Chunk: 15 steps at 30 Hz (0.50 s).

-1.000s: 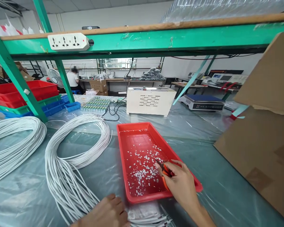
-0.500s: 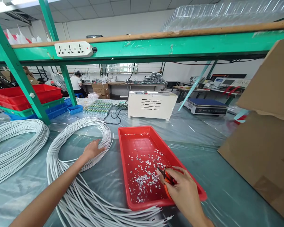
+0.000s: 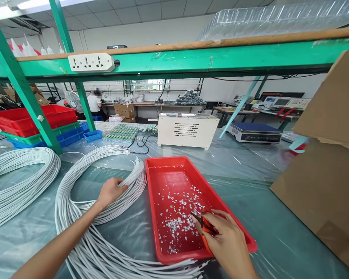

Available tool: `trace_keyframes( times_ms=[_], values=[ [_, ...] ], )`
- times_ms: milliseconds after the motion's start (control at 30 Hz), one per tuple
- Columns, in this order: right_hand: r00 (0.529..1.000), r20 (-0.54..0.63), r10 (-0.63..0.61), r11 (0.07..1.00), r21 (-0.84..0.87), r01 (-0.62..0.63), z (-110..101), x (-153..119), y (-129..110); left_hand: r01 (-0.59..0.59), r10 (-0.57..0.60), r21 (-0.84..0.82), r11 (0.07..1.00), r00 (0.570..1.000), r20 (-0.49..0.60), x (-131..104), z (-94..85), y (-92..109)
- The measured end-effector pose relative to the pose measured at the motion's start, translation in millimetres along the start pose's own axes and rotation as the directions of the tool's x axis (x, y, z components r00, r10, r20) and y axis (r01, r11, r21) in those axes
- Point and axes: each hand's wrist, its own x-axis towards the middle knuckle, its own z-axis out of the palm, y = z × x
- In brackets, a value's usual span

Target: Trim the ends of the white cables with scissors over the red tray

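My left hand (image 3: 113, 190) is closed around part of a coil of white cables (image 3: 75, 170), on its right side. The cable ends of that side point up beside the tray, and other ends lie at the tray's near edge. A red tray (image 3: 174, 174) holds many small silvery scraps (image 3: 177, 224). Over its near right part, my right hand (image 3: 225, 236) grips orange-handled cutters (image 3: 208, 226), whose dark tips point up and left above the scraps.
Another white cable coil (image 3: 46, 170) lies at the left. Behind stand a cream metal box (image 3: 187, 131), a scale (image 3: 253, 131), and stacked trays (image 3: 55, 114). A cardboard box (image 3: 325, 186) borders the right. A green shelf beam (image 3: 168, 62) crosses above; a person (image 3: 93, 101) sits far back.
My left hand has closed on the cables, and their loose ends have shifted right and up towards the tray. My right hand with the cutters has moved only slightly down.
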Motion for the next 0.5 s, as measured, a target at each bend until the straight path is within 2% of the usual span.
trace_keyframes(
  times_ms=[133, 267, 333, 400, 500],
  values=[
    [1.000, 0.012, -0.028, 0.999, -0.022, 0.028, 2, -2, 4, 0.064, -0.051, 0.118, 0.991, 0.992, -0.113, 8, -4.1, -1],
    [1.000, 0.016, -0.023, 0.999, -0.035, 0.024, 2, -3, 5, 0.084, -0.053, 0.216, 0.973, 0.988, -0.144, 14, 4.6, 6],
    [1.000, 0.012, -0.015, 0.999, -0.045, 0.015, 2, -3, 5, 0.022, 0.017, 0.255, 0.967, 0.988, -0.150, 9, 9.0, 13],
    [1.000, 0.011, -0.021, 0.998, -0.054, 0.022, 2, -3, 5, -0.088, 0.133, 0.290, 0.953, 0.981, -0.140, -1, 12.4, 21],
    [0.998, 0.029, -0.053, 0.997, -0.050, 0.054, 4, -6, 11, -0.260, 0.284, 0.330, 0.908, 0.959, -0.025, -22, 19.8, 34]
  ],
)
